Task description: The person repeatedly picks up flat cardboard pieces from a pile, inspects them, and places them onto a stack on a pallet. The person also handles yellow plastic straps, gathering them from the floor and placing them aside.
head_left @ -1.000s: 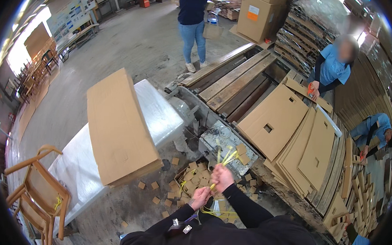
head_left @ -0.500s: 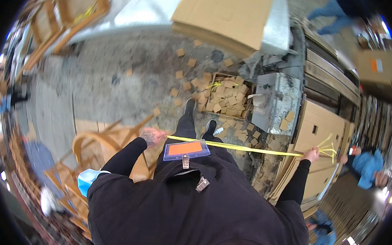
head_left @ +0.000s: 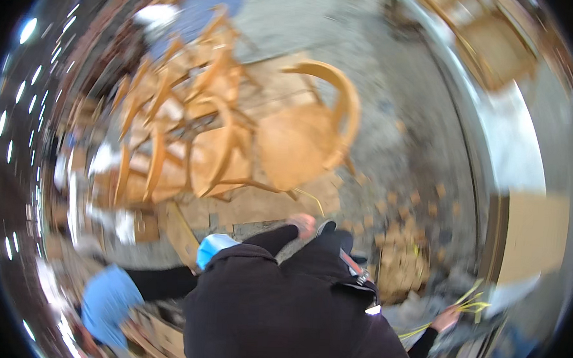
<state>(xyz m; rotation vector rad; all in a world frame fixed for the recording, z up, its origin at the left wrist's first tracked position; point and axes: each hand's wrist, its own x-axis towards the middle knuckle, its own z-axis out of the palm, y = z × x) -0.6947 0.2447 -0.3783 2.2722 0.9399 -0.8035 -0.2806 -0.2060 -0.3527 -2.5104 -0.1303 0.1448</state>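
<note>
My right hand [head_left: 446, 318] is closed around a bundle of thin yellow straps [head_left: 471, 304]. Their loose ends fan out past my fingers, and a length trails back behind my wrist toward my body. My left hand [head_left: 304, 225] is smeared by motion, low in front of my legs. Just beyond it a thin yellow strand [head_left: 314, 198] curves near a chair; whether the hand holds it cannot be made out. Nearest to that hand stands a wooden chair [head_left: 291, 143] with a curved back, at the edge of a group of similar chairs [head_left: 216, 152].
A box full of small cardboard squares [head_left: 403, 272] sits by my feet, with more squares scattered around it. At the right are a large carton [head_left: 533, 237] and a silvery sheet surface [head_left: 512, 139]. Another wooden chair [head_left: 501, 47] stands far right. A person in blue [head_left: 108, 306] is at the lower left.
My view has swung left toward the group of chairs. The strap, stretched between both hands before, now trails from my right hand; my left hand has moved nearer the chairs.
</note>
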